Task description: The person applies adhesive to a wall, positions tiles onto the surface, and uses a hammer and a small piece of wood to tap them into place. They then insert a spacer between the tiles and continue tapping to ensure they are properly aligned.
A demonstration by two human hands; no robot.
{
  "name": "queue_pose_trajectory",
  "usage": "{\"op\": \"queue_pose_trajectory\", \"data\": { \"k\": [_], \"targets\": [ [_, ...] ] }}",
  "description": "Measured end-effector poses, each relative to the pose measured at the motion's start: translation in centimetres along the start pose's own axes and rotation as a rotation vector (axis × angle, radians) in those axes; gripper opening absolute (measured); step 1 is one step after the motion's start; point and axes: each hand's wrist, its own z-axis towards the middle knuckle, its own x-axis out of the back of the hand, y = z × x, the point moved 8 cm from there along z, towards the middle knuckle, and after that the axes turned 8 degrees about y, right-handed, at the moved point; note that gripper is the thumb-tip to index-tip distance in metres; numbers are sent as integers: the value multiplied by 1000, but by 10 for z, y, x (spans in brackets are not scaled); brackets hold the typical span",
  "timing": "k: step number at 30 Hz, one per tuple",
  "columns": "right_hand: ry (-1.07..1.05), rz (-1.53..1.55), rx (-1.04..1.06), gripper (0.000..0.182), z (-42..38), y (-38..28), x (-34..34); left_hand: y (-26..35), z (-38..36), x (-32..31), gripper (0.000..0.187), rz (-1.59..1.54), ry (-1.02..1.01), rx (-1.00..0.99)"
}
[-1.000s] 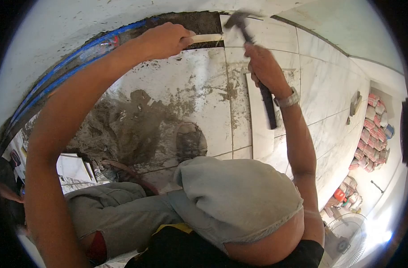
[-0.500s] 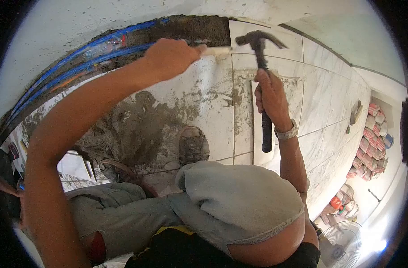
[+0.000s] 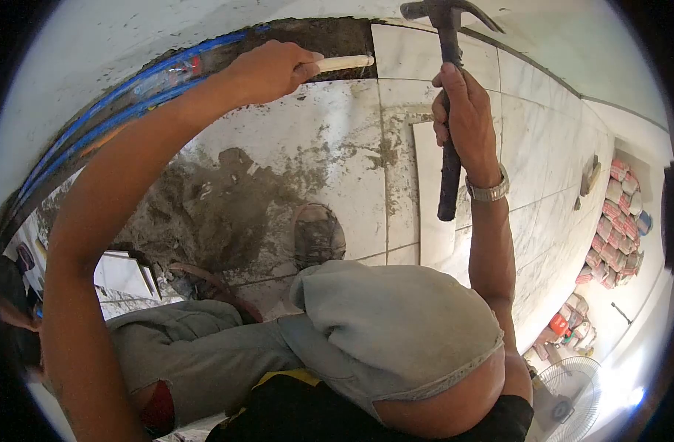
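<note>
My left hand (image 3: 272,71) grips a pale, narrow stick (image 3: 344,63), whose far end lies over the edge of a white tile (image 3: 432,55) beside the dark gap (image 3: 329,40) along the wall. Wrapped round the black handle of a claw hammer (image 3: 449,44) is my right hand (image 3: 466,114), with a watch on its wrist. The hammer's head is raised to the right of the stick, not touching it. Blue pipes (image 3: 141,107) run along the gap to the left of my left hand.
Wet mortar (image 3: 219,210) is smeared over the floor tiles near my shoe (image 3: 318,234). A loose tile strip (image 3: 432,199) lies under the hammer handle. Stacked bags (image 3: 613,228) and a fan (image 3: 569,398) stand at the right. Part of another person shows at the far left.
My right hand has lifted the hammer up and slightly right, away from the stick. My left hand has moved a little up and left with the stick.
</note>
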Motion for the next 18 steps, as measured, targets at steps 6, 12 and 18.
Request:
{"op": "queue_pose_trajectory", "data": {
  "k": [6, 12, 18],
  "targets": [
    [-231, -244, -181, 50, 15, 43, -31, 2, 1, -4, 36, 3, -72, 30],
    [-39, -116, -74, 48, 4, 4, -8, -6, 1, -12, 38, 48, -40, 50],
    [-24, -89, -61, 47, 3, 3, -4, 1, 3, -6, 38, -4, -27, -8]
  ]
}}
